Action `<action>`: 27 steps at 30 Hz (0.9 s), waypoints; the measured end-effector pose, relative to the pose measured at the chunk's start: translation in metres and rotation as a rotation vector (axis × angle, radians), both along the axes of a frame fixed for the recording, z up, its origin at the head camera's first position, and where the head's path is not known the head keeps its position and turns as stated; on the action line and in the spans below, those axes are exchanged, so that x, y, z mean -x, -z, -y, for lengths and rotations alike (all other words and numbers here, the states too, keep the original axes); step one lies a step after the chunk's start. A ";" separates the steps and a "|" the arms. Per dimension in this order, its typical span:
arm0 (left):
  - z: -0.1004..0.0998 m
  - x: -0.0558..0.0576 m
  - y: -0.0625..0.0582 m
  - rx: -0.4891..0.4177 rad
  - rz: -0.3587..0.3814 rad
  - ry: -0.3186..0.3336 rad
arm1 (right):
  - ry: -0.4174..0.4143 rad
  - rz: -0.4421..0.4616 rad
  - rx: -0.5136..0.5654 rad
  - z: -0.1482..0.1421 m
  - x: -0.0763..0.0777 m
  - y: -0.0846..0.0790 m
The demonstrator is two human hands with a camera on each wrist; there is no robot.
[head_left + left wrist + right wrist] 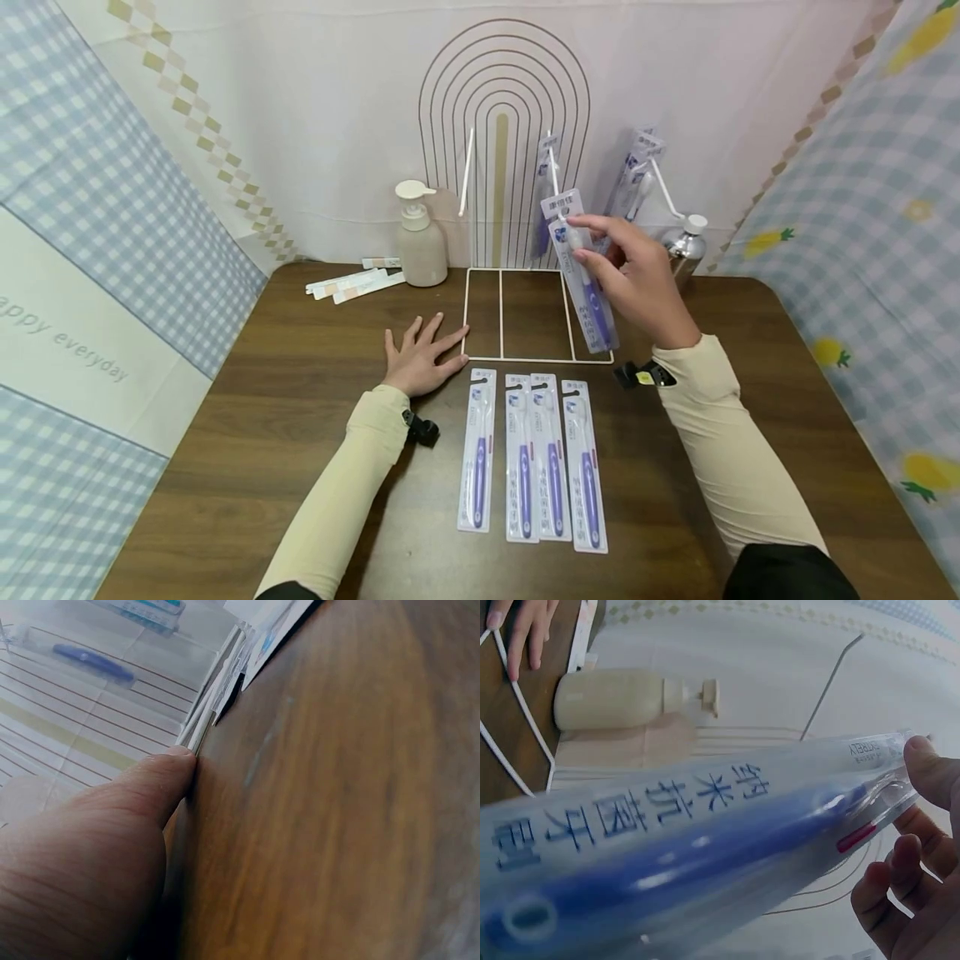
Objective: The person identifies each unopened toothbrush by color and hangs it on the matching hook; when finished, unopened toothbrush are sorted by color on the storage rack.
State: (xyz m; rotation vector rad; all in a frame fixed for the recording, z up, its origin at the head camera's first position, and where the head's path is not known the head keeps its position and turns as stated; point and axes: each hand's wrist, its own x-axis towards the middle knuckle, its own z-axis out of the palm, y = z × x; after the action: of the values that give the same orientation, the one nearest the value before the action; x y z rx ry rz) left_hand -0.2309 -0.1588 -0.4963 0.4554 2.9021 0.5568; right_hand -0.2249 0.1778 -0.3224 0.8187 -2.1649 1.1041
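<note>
My right hand [636,271] pinches a packaged toothbrush [585,279] by the upper part of its blister pack. The pack hangs tilted, its top at the front end of the middle hook; whether the hook passes through its hole, I cannot tell. In the right wrist view this toothbrush [705,847] fills the foreground, purple handle inside clear plastic. My left hand [422,358] lies flat on the table with fingers spread, thumb and fingertips touching the left side of the white wire rack [501,312]. The left wrist view shows the thumb [142,787] against the rack's wire.
Several packaged toothbrushes [552,454] lie side by side before the rack. More packs [633,171] hang on the right hook, and one [543,196] behind on the middle hook. A pump bottle [422,246], paper sachets [356,283] and a silver bottle [686,246] stand or lie around.
</note>
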 end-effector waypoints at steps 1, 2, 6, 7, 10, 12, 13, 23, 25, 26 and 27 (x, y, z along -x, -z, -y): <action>0.000 0.000 0.000 0.000 0.000 -0.001 | 0.004 0.006 0.004 0.000 0.003 0.001; 0.000 0.000 0.000 -0.001 0.000 -0.001 | 0.008 0.015 0.009 0.001 0.006 0.001; 0.001 0.000 0.001 -0.003 0.002 -0.002 | 0.029 0.041 0.035 0.002 0.022 0.005; 0.001 0.000 0.001 -0.002 0.002 -0.002 | 0.032 0.047 0.046 0.003 0.026 0.006; 0.001 0.000 0.002 -0.003 -0.001 -0.002 | 0.049 0.077 0.087 0.006 0.038 0.010; 0.001 0.000 0.003 -0.006 -0.003 -0.002 | 0.059 0.097 0.119 0.008 0.045 0.013; 0.001 0.001 0.003 -0.008 -0.004 -0.003 | 0.063 0.105 0.132 0.009 0.048 0.013; 0.001 0.004 0.007 -0.011 0.002 -0.006 | 0.057 0.181 0.228 0.024 0.059 -0.005; 0.001 0.004 0.007 -0.010 0.009 -0.009 | 0.062 0.197 0.238 0.025 0.062 -0.006; 0.001 0.004 0.007 -0.008 0.011 -0.010 | 0.067 0.209 0.244 0.025 0.063 -0.006; 0.001 0.004 0.007 -0.005 0.013 -0.011 | 0.071 0.221 0.249 0.026 0.065 -0.006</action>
State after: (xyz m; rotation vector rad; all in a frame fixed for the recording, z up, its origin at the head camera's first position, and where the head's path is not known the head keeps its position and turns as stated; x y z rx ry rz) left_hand -0.2347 -0.1598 -0.5036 0.4352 2.8933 0.5664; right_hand -0.2903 0.1522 -0.3163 0.5255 -2.1539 1.4499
